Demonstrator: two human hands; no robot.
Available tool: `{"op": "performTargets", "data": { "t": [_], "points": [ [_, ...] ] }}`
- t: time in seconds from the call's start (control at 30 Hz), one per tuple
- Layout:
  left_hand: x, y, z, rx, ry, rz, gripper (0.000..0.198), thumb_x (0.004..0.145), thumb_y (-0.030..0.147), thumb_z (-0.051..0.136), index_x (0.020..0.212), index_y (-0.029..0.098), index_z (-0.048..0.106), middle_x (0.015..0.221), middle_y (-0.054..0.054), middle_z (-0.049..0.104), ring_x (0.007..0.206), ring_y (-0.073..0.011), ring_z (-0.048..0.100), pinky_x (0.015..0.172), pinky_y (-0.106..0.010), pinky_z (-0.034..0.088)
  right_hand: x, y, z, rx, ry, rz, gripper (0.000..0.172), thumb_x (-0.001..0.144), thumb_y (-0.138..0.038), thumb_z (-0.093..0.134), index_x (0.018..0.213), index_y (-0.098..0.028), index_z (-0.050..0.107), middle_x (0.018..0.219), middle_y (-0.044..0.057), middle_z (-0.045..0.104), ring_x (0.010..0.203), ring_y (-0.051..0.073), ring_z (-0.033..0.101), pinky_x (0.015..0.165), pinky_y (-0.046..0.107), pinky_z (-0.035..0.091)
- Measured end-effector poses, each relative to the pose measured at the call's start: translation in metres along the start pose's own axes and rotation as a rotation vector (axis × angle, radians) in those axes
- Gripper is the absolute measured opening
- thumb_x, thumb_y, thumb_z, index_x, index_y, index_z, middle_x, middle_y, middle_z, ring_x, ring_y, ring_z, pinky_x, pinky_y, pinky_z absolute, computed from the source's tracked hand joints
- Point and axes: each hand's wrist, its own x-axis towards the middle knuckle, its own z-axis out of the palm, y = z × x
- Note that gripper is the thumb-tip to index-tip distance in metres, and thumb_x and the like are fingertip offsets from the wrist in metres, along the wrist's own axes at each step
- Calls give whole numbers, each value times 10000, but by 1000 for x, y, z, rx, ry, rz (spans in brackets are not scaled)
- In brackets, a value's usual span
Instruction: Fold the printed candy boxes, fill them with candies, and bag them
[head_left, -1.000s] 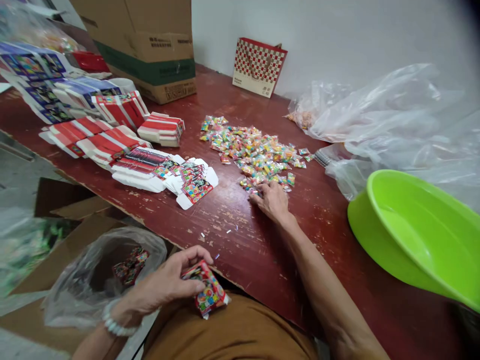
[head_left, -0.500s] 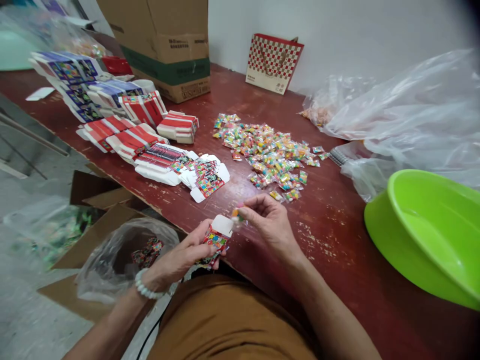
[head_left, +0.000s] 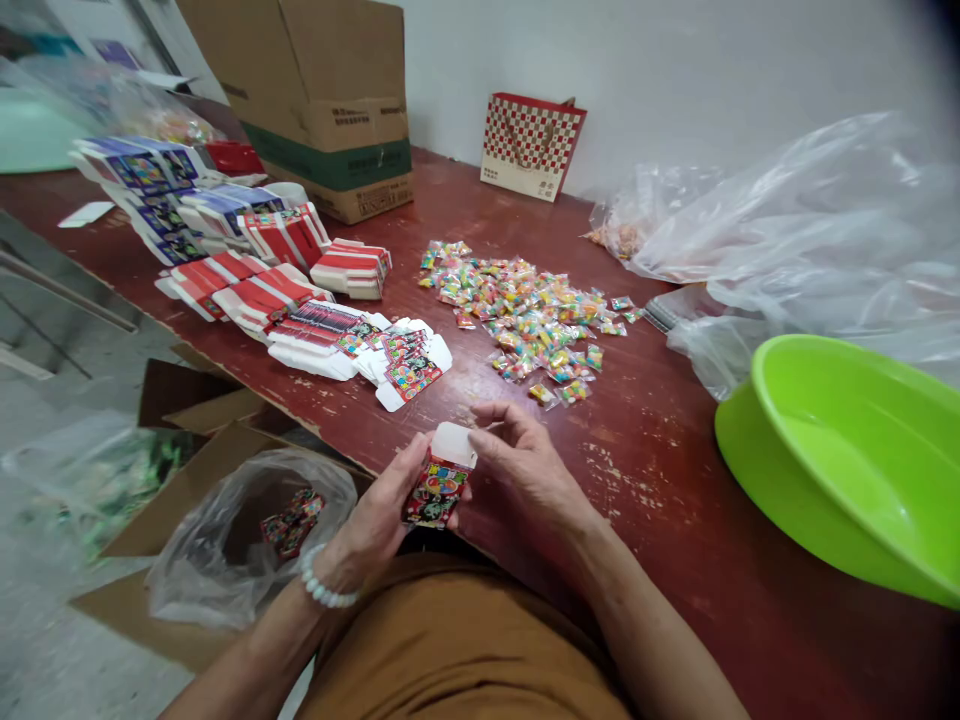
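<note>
My left hand [head_left: 386,505] grips a small printed candy box [head_left: 439,490] upright near the table's front edge, its white top flap raised. My right hand [head_left: 517,450] is at the flap's right edge, thumb against it and fingers curled behind. No candy packet shows in that hand now. Beyond my hands lies a loose heap of small clear candy packets [head_left: 525,310] with coloured pieces inside. To its left, flattened printed boxes [head_left: 412,365] fan out at the end of a row of stacked flat boxes [head_left: 315,335].
Red and blue box stacks [head_left: 285,235] and a large carton [head_left: 337,120] stand at the back left. A paper gift bag [head_left: 532,150] leans by the wall. Plastic bags [head_left: 787,220] and a green basin [head_left: 757,430] are at right. Below, a lined carton [head_left: 225,540] holds printed boxes.
My right hand has come left to the box flap; the candy packet it pinched is out of sight. My left hand has turned the box more upright and facing me.
</note>
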Motion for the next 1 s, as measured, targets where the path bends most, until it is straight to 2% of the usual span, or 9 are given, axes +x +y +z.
{"op": "performTargets", "data": {
  "t": [0.1,0.17,0.23,0.3,0.4,0.5,0.67,0.87,1.0],
  "points": [
    [1,0,7,-16,88,23,374,815,503,713,937,150,705,785,-59,725,632,-180,642,571,-276,539,-1,4,3,20,-145,71,334,840,-408,730,1111,-247,622,886,15,654,656,153,593,594,291,492],
    [2,-1,10,14,83,128,303,777,426,777,892,150,727,834,-51,742,733,-179,669,663,-254,555,0,6,6,-140,-119,-72,220,843,-356,725,1011,-231,659,857,16,642,682,151,585,609,282,479],
    [3,-1,12,29,65,207,263,765,378,802,887,155,733,861,-38,744,787,-172,676,703,-231,557,0,7,8,-331,-35,-294,90,860,-297,705,855,-212,676,805,18,635,718,155,588,651,287,477],
    [4,-1,11,-13,44,137,276,800,412,771,916,166,724,793,-23,728,660,-155,666,598,-232,556,0,6,8,-440,10,-479,132,907,-275,655,799,-206,686,778,29,661,727,162,611,691,303,492],
    [6,2,10,-149,-36,-111,426,884,553,625,1053,169,698,683,-24,694,454,-161,616,435,-273,528,-1,2,4,-461,-56,-597,161,961,-272,588,923,-218,735,863,56,737,806,178,674,782,328,527],
    [8,7,12,-233,-45,-159,500,957,567,484,1235,183,643,685,-32,696,454,-187,638,422,-303,545,-4,-2,4,-342,-147,-470,189,970,-283,575,923,-231,750,996,60,760,912,186,700,848,347,542],
    [9,6,19,-201,87,-96,523,1019,506,371,1308,152,625,732,-65,725,505,-173,650,441,-268,541,-3,-4,13,23,-104,-26,160,812,-349,765,808,-194,728,956,46,757,657,130,653,574,255,533],
    [11,1,15,-74,50,-59,693,939,653,448,1386,144,592,756,-93,747,454,-143,596,433,-242,516,3,-6,17,100,-80,48,228,733,-343,808,684,-166,674,850,51,765,485,83,554,476,232,486],
    [11,-1,10,-43,59,-79,753,889,689,519,1404,144,583,684,-76,722,525,-165,632,453,-230,521,3,-7,17,29,-84,31,153,747,-231,736,649,-172,634,755,25,751,456,83,550,464,227,472]
  ]
}}
